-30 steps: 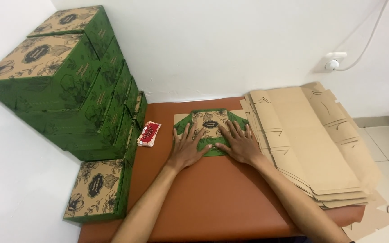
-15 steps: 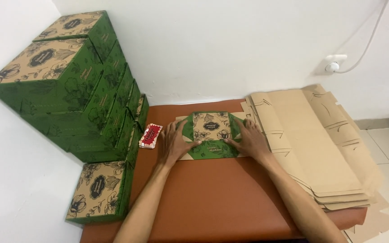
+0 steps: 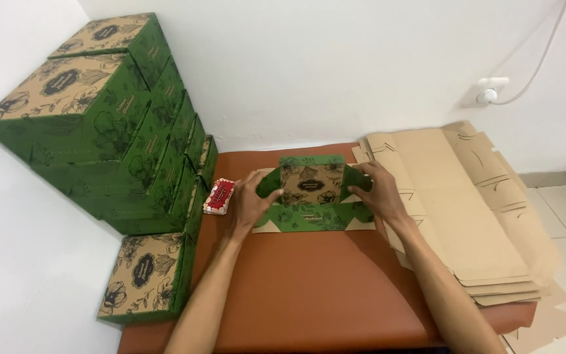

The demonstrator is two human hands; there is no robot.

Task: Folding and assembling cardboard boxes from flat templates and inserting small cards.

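While both hands grip the half-folded green carton (image 3: pixel 310 193), left hand (image 3: pixel 251 200) at 9 o'clock, right hand (image 3: pixel 376 192) at 3, flat cardboard blanks (image 3: pixel 453 210) sit further right.

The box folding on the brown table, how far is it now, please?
Done: finished green boxes stand stacked against the wall at left. In hand: the left hand and right hand hold up the side flaps of one half-folded green carton, its front panel lying flat. Left: a pile of flat cardboard blanks waits at right.

Head camera looks steeply down, close above table (image 3: pixel 309 288).
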